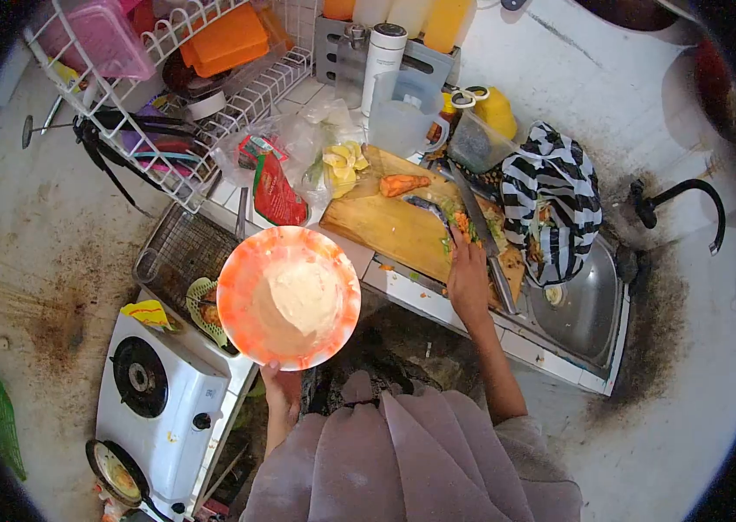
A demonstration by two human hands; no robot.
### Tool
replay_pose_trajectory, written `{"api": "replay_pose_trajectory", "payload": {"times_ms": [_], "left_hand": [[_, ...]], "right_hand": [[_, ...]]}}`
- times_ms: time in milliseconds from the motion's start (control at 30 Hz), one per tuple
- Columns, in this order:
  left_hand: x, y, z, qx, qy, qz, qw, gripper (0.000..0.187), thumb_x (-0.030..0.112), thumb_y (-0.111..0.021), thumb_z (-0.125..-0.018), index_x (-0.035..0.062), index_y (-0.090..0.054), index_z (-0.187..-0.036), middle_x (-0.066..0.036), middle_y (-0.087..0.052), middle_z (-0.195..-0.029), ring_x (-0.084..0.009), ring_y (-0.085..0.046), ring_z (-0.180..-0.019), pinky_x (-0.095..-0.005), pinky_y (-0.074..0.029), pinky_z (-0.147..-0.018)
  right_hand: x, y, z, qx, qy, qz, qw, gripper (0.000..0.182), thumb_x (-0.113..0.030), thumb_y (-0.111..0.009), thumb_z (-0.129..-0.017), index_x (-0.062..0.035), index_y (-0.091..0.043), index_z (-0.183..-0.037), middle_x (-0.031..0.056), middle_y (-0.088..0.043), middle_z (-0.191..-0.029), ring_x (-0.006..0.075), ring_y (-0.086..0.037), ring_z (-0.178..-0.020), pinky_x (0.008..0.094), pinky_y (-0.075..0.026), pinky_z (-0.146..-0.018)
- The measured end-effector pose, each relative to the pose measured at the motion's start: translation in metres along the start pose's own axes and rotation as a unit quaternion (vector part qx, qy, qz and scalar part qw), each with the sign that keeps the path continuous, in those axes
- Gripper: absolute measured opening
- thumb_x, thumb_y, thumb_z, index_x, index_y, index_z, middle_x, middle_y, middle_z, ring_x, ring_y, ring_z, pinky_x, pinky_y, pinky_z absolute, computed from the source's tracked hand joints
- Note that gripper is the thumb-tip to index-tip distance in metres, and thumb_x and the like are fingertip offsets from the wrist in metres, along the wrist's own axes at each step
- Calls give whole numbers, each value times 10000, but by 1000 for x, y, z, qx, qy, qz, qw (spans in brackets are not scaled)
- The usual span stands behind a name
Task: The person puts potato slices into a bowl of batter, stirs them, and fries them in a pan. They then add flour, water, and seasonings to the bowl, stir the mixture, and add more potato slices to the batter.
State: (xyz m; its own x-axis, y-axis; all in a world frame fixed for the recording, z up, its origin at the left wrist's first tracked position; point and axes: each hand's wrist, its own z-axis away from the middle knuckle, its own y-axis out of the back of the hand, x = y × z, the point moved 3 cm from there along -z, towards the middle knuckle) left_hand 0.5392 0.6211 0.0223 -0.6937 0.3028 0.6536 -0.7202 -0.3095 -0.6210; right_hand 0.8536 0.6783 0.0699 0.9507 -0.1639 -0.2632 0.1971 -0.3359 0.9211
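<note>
My left hand [282, 383] grips the lower rim of an orange-and-white bowl [233, 300] holding a mound of pale powder that looks like flour [303, 296]. The bowl is held up in front of the counter. On the wooden cutting board [376, 209], my right hand [469, 274] has its fingers together at a small pile of chopped vegetables [462, 224], orange and green; the fingertips are partly hidden. A large knife [475, 204] lies across the board beside that hand. Farther left on the board rests a piece of carrot [404, 184].
A striped black-and-white plastic bag [559, 187] stands by the sink [589, 304]. Behind the board are a clear measuring jug [402, 113], a white flask [382, 65] and a red packet [278, 196]. To the left are a dish rack [255, 96], a wire basket [178, 248] and a stove [163, 383].
</note>
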Motion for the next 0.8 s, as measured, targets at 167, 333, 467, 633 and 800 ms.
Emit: {"api": "replay_pose_trajectory", "payload": {"times_ms": [167, 333, 467, 633, 800], "left_hand": [[-7, -1, -4, -3, 22, -4, 1000, 688, 367, -568, -660, 86, -281, -1219, -64, -368, -1217, -215, -364, -1122, -391, -304, -919], [-6, -20, -6, -68, 36, 18, 997, 649, 350, -548, -695, 78, -275, -1218, -68, -375, -1212, -213, -369, -1120, -385, -301, -930], [-13, -21, -10, -70, 70, 9, 995, 628, 346, -536, -717, 72, -271, -1216, -79, -379, -1207, -215, -377, -1118, -388, -295, -943], [-23, -23, -17, -81, 81, 39, 993, 594, 321, -537, -728, 66, -282, -1200, -84, -389, -1194, -208, -401, -1098, -379, -335, -923], [-25, -28, -19, -72, 69, 47, 994, 577, 302, -546, -732, 55, -288, -1186, -97, -391, -1184, -216, -416, -1082, -388, -361, -904]], "right_hand": [[-3, -2, -11, -20, 52, 19, 998, 399, -43, -403, -792, -84, -371, -1187, 130, -426, -851, 283, -399, -832, 386, -308, -765], [-8, -12, -22, -56, 71, 59, 994, 388, -54, -428, -776, -170, -412, -1146, 66, -441, -876, 221, -416, -879, 398, -293, -770], [-6, -18, -29, -39, 69, 83, 993, 369, -77, -457, -768, -157, -422, -1126, 66, -447, -903, 216, -414, -913, 396, -298, -763], [-12, -7, -46, -10, 97, 52, 994, 285, -169, -528, -747, -133, -496, -1028, 64, -481, -887, 217, -456, -881, 387, -306, -747], [-5, -13, -64, -11, 137, 48, 989, 250, -249, -556, -740, -98, -536, -938, 65, -543, -840, 215, -514, -827, 372, -325, -738]]}}
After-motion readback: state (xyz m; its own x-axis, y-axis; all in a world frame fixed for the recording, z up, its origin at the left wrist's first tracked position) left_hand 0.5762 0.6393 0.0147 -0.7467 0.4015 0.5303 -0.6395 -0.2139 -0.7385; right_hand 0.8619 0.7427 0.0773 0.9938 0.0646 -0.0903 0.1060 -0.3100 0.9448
